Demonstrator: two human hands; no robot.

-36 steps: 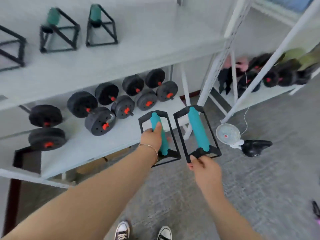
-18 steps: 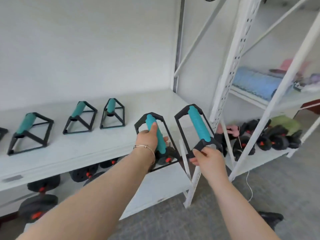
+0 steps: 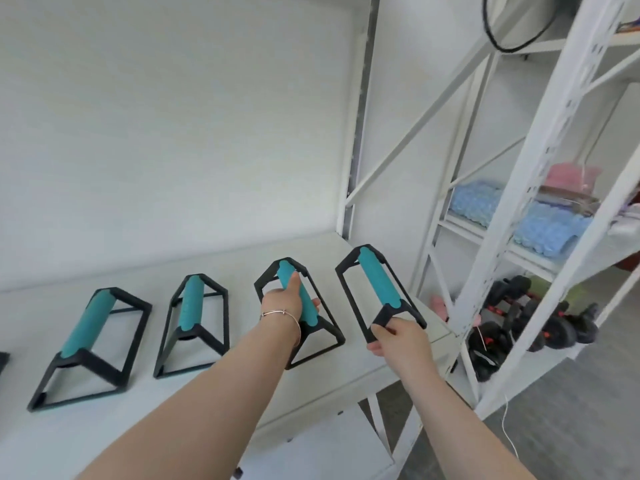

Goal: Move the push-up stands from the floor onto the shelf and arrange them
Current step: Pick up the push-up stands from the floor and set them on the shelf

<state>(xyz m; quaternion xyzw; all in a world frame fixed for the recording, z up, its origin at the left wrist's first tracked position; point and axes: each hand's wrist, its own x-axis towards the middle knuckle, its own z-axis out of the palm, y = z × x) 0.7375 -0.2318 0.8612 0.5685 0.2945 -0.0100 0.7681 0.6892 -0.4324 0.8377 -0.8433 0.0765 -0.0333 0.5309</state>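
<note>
Two black-framed push-up stands with teal grips stand on the white shelf (image 3: 104, 424): one at the left (image 3: 90, 344) and one beside it (image 3: 191, 320). My left hand (image 3: 282, 301) is closed around the teal grip of a third stand (image 3: 313, 336), whose frame is at the shelf surface. My right hand (image 3: 398, 337) grips the near black frame end of a fourth stand (image 3: 375, 282), held over the right end of the shelf. I cannot tell whether that stand touches the shelf.
A white upright post (image 3: 512, 209) of the shelving rises just right of my right hand. Black dumbbells (image 3: 540, 323) lie on a lower shelf at the right, blue towels (image 3: 519, 220) above them. A wall closes the back of the shelf.
Both hands have moved forward and up with their stands, from in front of the shelf edge to over the shelf, beside the two standing stands. The view has tilted upward.
</note>
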